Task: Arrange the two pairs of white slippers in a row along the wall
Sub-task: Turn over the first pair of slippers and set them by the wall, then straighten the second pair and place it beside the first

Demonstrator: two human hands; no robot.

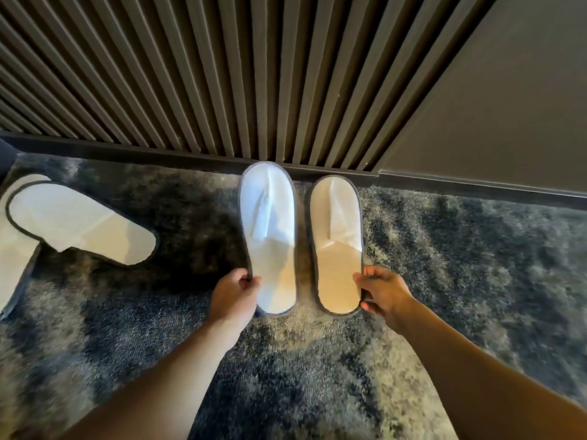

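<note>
Two white slippers with grey edging lie side by side, toes toward the wall. My left hand [235, 293] grips the heel edge of the left slipper [270, 230]. My right hand [382, 290] grips the heel edge of the right slipper [336, 239]. The left slipper's toe overlaps the dark skirting board [158, 154]; the right one's toe ends just short of it. At the far left, a third slipper [79, 223] lies at an angle across a fourth slipper [12, 258], which is cut off by the frame edge.
A ribbed dark panel wall [222, 74] runs along the back, and a plain grey wall [492, 106] continues to the right. The floor is a mottled grey and dark blue carpet [317, 376]. Carpet lies bare between the two pairs and right of the held pair.
</note>
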